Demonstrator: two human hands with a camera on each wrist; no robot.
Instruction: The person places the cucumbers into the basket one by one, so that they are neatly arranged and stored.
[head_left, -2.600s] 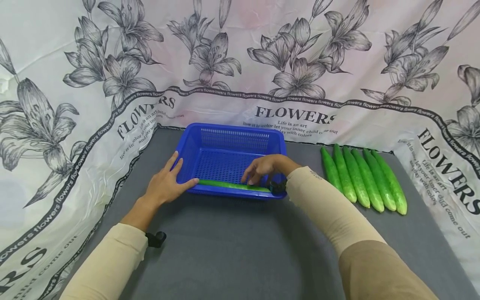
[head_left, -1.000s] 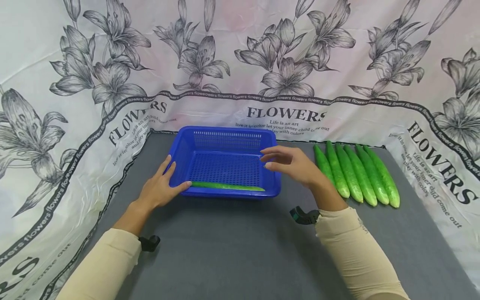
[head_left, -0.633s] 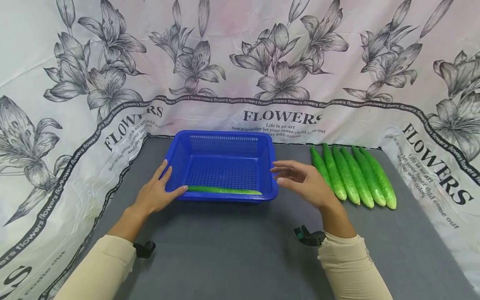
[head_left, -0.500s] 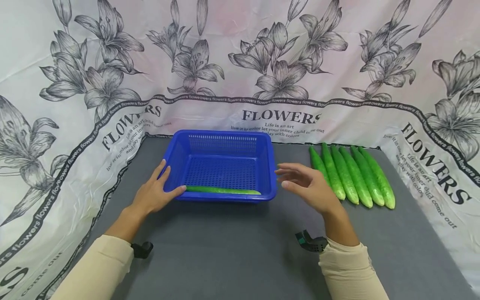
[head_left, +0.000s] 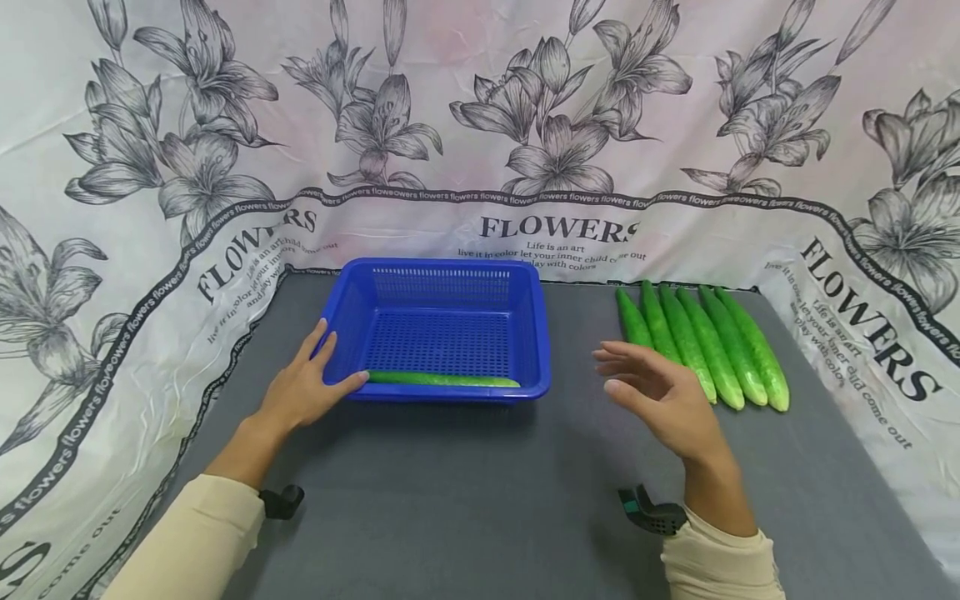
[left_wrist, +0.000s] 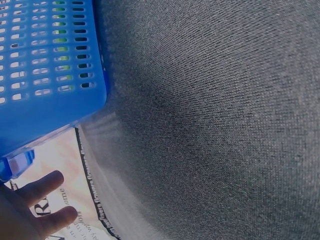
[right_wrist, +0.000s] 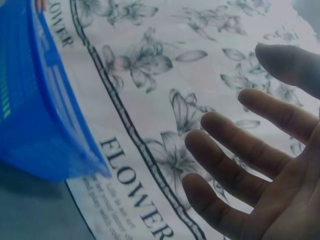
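A blue perforated plastic basket (head_left: pixel 442 392) stands toward the back of the table. One cucumber (head_left: pixel 442 379) lies inside along its front wall. At the basket's left front corner is my left hand (head_left: pixel 300 392), its fingers spread along the left side and its thumb at the front rim. The left wrist view has two of its fingers extended below the basket (left_wrist: pixel 50 115). My right hand (head_left: pixel 667 400) hovers between the basket and a row of several cucumbers (head_left: pixel 720 350), partly covering the nearest ones. Its fingers are loosely bent and apart, with nothing between them, as the right wrist view confirms.
A grey cloth covers the table (head_left: pixel 450 500). Behind it and on both sides hangs a white curtain (head_left: pixel 420 225) printed with flowers and lettering. Each wrist wears a black strap mount, including the right mount (head_left: pixel 652 512).
My right hand has come out of the basket, leaving the cucumber there, and has moved right toward the cucumber row. My left hand has stayed at the basket's corner. The head view has shifted slightly.
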